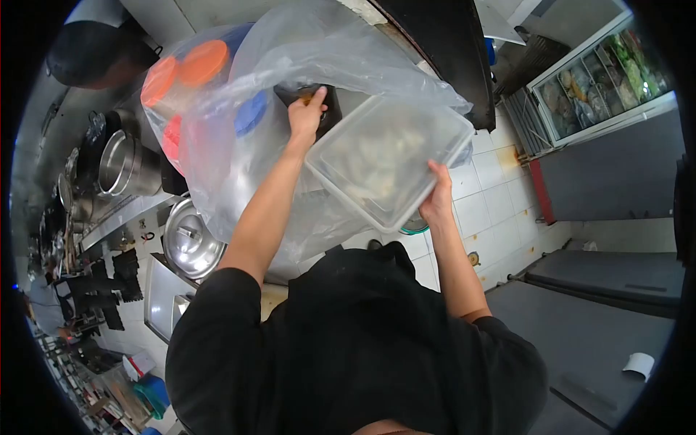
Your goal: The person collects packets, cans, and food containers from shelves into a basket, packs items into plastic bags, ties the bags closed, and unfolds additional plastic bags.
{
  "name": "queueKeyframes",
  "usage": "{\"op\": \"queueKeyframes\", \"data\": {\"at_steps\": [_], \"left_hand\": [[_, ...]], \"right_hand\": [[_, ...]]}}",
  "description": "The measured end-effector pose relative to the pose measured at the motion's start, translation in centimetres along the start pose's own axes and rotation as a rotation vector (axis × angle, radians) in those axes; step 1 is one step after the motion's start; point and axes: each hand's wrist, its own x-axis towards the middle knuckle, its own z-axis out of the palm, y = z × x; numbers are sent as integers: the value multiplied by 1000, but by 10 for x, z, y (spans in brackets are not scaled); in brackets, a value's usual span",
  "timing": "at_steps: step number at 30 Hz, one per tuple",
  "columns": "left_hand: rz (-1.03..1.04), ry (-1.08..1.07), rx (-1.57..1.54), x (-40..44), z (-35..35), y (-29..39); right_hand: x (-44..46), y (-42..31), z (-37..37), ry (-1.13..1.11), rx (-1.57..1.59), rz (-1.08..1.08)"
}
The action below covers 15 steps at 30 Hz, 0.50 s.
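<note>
A clear plastic food container (388, 156) with a translucent lid is tilted in front of me, and pale pieces show blurrily inside. My right hand (438, 196) grips its near right edge, thumb on top. My left hand (307, 119) reaches into the mouth of a large clear plastic bag (254, 181). Its fingers are curled at the edge of a black container (331, 116), beside a small patch of brownish orange. How deep that container is, I cannot tell. Through the bag's film show orange lids (203, 62) and a blue lid (251, 114).
To the left are steel pots (130, 165) and a round steel lid (194, 238). A glass-fronted cooler (605, 76) with vegetables stands at the far right, above grey cabinets (609, 170). White floor tiles (500, 177) lie below. Another person (51, 301) is at far left.
</note>
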Motion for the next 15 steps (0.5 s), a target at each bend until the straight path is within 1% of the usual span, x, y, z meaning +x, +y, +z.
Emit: {"op": "queueKeyframes", "data": {"at_steps": [1, 2, 4, 5, 6, 8, 9, 10, 12, 13, 15], "left_hand": [[-20, 21, -72, 1, -5, -2], [-14, 16, -60, 0, -9, 1], [-9, -30, -60, -11, -17, 8], [20, -51, 42, -21, -24, 13], [29, -55, 45, -26, -27, 20], [272, -20, 6, -38, -29, 27], [304, -8, -66, -50, -25, 52], [297, -8, -59, -48, -26, 61], [402, -78, -71, -39, -33, 73], [404, -75, -70, -36, -29, 86], [279, -73, -35, -32, -23, 110]], "right_hand": [[12, 5, 0, 26, -29, 18], [15, 12, 6, 25, -15, 19], [22, 23, 18, 170, -57, 27], [37, 35, 4, 193, -8, 30], [46, 38, 4, 188, -1, 25], [54, 46, 1, 163, 4, -6], [53, 49, 5, 172, 5, 6], [57, 50, 12, 178, 37, -3], [71, 66, 25, 190, 64, -2], [89, 85, 31, 298, 31, -49], [101, 105, 58, 401, 3, -89]]}}
